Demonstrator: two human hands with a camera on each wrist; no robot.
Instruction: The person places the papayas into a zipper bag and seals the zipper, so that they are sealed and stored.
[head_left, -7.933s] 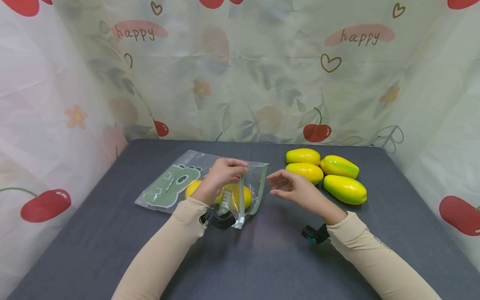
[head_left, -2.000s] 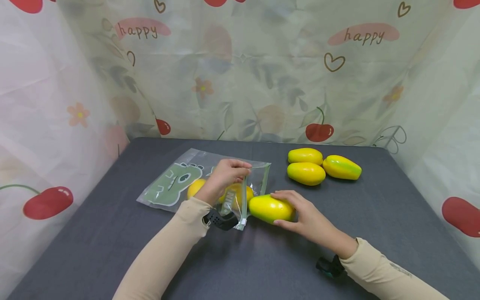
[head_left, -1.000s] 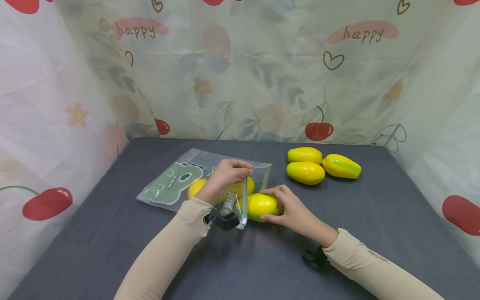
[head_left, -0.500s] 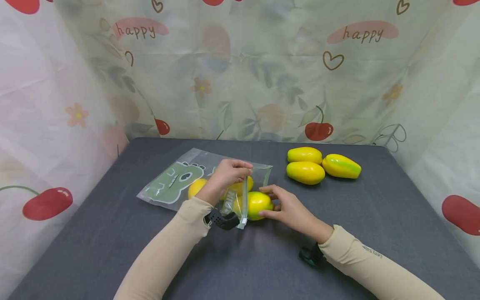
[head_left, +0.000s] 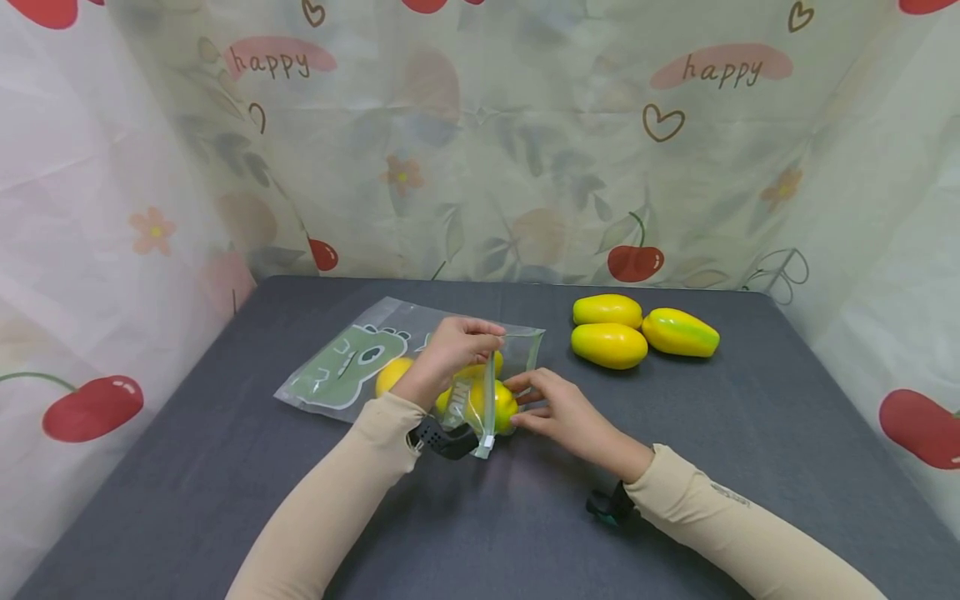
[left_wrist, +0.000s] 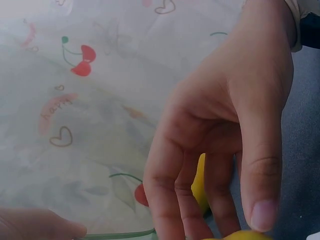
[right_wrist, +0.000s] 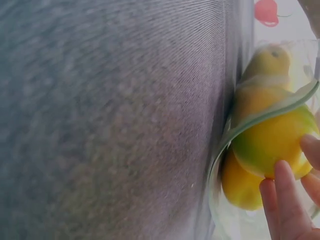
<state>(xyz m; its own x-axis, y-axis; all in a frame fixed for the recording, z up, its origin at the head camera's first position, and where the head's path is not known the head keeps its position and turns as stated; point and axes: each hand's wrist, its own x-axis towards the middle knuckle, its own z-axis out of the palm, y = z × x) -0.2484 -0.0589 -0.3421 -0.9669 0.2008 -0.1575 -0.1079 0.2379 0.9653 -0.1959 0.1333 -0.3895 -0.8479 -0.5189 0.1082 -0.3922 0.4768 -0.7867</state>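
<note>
My left hand [head_left: 442, 358] pinches the upper edge of a clear zip bag [head_left: 345, 367] with a green character print, holding its mouth raised. Yellow papayas show inside, one of them [head_left: 390, 375] left of the wrist. A yellow-green papaya [head_left: 506, 407] sits in the mouth, mostly past the zip strip. My right hand [head_left: 558, 408] is at its outer end, fingers extended and touching it. In the right wrist view, fingertips press on this papaya [right_wrist: 272, 142], with other papayas behind and beside it. In the left wrist view the right hand [left_wrist: 220, 110] arches over yellow fruit.
Three more papayas [head_left: 609, 346] lie grouped at the back right of the dark grey table [head_left: 540, 517]. The zip slider [head_left: 486, 443] hangs at the bag's near corner. A printed cloth [head_left: 480, 167] encloses the back and sides.
The right hand took a papaya from the group of several at right, brought it left and slid it into the bag's mouth. The left hand kept its pinch.
</note>
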